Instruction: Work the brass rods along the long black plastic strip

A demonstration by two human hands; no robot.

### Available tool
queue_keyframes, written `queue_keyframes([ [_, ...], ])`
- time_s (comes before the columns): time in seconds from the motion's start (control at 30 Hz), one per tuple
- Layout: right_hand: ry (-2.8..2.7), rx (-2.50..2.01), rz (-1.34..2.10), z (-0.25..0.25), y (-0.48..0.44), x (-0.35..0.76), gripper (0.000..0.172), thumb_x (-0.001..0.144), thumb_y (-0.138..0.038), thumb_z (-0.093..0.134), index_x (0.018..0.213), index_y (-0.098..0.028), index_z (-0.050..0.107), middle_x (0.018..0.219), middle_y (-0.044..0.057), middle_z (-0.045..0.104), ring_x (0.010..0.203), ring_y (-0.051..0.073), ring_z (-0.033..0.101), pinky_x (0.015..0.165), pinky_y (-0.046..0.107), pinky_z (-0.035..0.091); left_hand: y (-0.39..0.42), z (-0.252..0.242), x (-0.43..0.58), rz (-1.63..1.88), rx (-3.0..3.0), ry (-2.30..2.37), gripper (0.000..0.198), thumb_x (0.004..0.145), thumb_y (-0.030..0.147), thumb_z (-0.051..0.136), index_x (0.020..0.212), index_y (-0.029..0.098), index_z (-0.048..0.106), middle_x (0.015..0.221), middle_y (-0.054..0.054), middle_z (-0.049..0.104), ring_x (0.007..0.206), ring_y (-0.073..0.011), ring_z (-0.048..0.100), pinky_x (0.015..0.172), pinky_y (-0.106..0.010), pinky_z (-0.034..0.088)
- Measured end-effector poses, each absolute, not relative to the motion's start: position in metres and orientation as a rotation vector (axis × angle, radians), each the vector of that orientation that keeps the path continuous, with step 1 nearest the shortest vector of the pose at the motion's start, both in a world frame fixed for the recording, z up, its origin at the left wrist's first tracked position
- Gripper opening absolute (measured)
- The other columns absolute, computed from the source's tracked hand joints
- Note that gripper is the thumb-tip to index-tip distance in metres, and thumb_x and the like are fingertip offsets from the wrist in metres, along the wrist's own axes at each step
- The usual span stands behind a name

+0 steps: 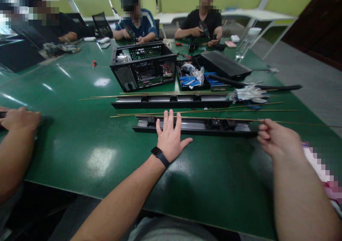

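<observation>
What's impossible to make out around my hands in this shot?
- Head view: whether the right hand grips a brass rod or the near rail; its curled fingers hide that.
- Rail parts under the left hand: covered by the palm.
- Dark object under a co-worker's hand: cut by the left edge.

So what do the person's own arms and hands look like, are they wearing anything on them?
Both arms are bare as far as the picture shows, with no sleeves in sight. The left hand wears no glove, and a black band, like a watch strap, goes round its wrist. The right hand is bare too: no glove, and no ring or band that I can see.
</observation>
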State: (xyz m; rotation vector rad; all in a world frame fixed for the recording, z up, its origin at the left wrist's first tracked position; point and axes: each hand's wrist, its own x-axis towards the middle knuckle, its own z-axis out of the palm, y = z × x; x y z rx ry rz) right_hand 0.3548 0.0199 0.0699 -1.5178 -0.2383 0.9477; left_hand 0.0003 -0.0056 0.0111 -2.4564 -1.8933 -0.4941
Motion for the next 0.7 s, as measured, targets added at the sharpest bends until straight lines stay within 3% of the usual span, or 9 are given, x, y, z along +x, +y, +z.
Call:
queue_keyframes([
  [0.7, -0.297, -1.510, 1.043, 0.078, 0.015, 0.319, 0.042, 0.125, -0.004, 0.062, 0.086, -0.018, 0.066, 0.061, -0.005, 0.058, 0.034, 0.003, 0.037, 0.032, 0.013, 0.026, -0.005, 0.006, -0.001, -0.531, -2.443, -1.907, 0.116, 0.107, 0.066, 0.095, 0.200, 0.020, 0.042, 0.210, -0.029, 0.027, 0.197, -0.0563, 0.020, 0.154, -0.085, 0.028],
])
